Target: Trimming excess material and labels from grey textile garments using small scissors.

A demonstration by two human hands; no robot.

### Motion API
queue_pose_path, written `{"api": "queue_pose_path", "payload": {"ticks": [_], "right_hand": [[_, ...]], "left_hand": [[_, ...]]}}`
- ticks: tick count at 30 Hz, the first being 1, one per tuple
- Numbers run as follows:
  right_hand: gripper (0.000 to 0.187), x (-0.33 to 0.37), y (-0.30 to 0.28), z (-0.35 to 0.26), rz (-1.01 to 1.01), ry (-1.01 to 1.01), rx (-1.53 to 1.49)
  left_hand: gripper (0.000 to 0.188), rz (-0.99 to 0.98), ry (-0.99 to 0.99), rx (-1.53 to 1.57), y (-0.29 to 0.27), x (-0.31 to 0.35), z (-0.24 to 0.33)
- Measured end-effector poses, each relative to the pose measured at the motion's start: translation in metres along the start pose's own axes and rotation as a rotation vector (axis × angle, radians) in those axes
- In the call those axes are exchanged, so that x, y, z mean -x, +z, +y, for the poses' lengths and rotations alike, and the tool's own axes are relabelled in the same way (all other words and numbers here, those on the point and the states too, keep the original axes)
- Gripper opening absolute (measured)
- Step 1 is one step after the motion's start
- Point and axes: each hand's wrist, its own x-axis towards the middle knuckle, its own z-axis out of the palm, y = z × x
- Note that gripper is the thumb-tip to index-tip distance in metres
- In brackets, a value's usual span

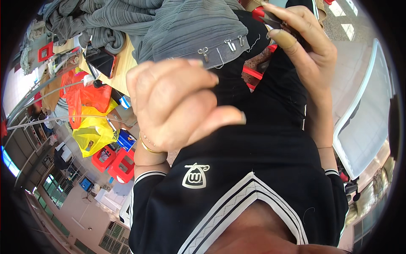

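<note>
My left hand hovers in front of my chest, its fingers loosely curled and its thumb held apart. I see nothing in it. Up at the right, my right hand is closed on a small dark metal tool that looks like thread snips; part of it is hidden by the fingers. A tan covering wraps the right thumb. Beyond the left hand lies a grey pleated garment, draped over my lap and the table. Metal hooks sit along its flat band, with loose thread tails hanging there.
A wooden table at the left bears more grey cloth and a phone. Beside it hang red and yellow plastic bags, above red stools. A pale translucent bin stands at the right. Red stool parts show between my legs.
</note>
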Motion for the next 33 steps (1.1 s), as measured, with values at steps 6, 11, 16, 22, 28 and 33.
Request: {"api": "queue_pose_path", "payload": {"ticks": [6, 11, 16, 22, 28, 33], "right_hand": [[0.04, 0.019, 0.012, 0.005, -0.042, 0.082, -0.188], [0.04, 0.026, 0.024, 0.006, -0.028, 0.093, -0.248], [0.04, 0.028, 0.031, 0.01, -0.032, 0.085, -0.279], [0.04, 0.018, 0.008, 0.002, -0.025, 0.015, -0.199], [0.039, 0.024, 0.003, 0.017, 0.022, 0.104, -0.26], [0.04, 0.032, -0.001, 0.011, 0.025, 0.183, -0.425]], "left_hand": [[0.027, 0.033, -0.192, -0.186, 0.021, -0.011, -0.002], [0.021, 0.101, -0.149, -0.232, 0.027, -0.007, -0.002], [0.014, 0.054, -0.086, -0.209, 0.032, -0.009, -0.007], [0.018, 0.082, -0.078, -0.158, 0.028, -0.017, 0.001], [0.015, -0.002, -0.133, -0.088, 0.037, -0.034, 0.012], [0.011, -0.021, -0.172, -0.013, 0.028, -0.037, 0.02]]}}
